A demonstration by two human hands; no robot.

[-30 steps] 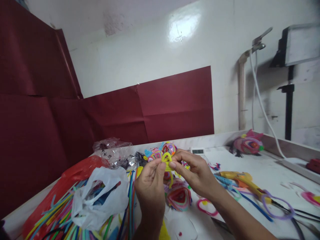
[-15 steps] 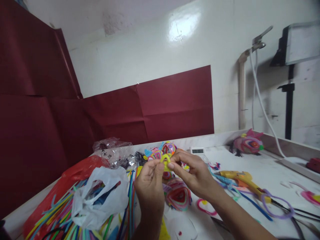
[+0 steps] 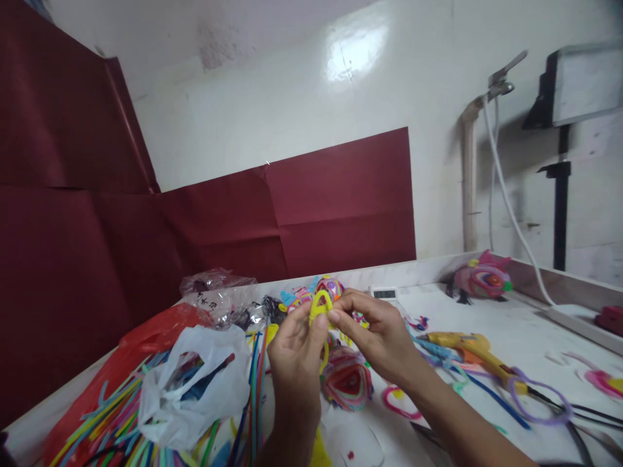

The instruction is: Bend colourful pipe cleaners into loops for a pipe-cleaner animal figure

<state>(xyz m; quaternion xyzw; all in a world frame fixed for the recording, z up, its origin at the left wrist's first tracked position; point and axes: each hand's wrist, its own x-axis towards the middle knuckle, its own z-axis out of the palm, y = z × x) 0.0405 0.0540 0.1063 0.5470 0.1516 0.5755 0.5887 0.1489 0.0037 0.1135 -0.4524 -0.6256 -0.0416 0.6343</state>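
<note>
A fuzzy yellow pipe cleaner (image 3: 321, 299), bent into a loop, is held up between my two hands over the table. My left hand (image 3: 298, 353) pinches it between thumb and fingers, and a yellow strand hangs below that thumb. My right hand (image 3: 374, 327) grips the loop's right side with thumb and forefinger. Just beneath them lies a round piece coiled from pink, red and green pipe cleaners (image 3: 348, 381). Behind my fingertips are more colourful coiled pieces (image 3: 331, 285), partly hidden.
Loose pipe cleaners (image 3: 117, 415) and a white plastic bag (image 3: 195, 383) lie on a red bag (image 3: 160, 324) at left. To the right are a yellow glue gun (image 3: 479, 353), a purple ring (image 3: 541, 397), a power strip (image 3: 584, 327) and a pink coiled figure (image 3: 481, 279).
The yellow loop now stands taller and narrower above my fingertips, and a strand shows below my left thumb. Both hands remain in nearly the same place.
</note>
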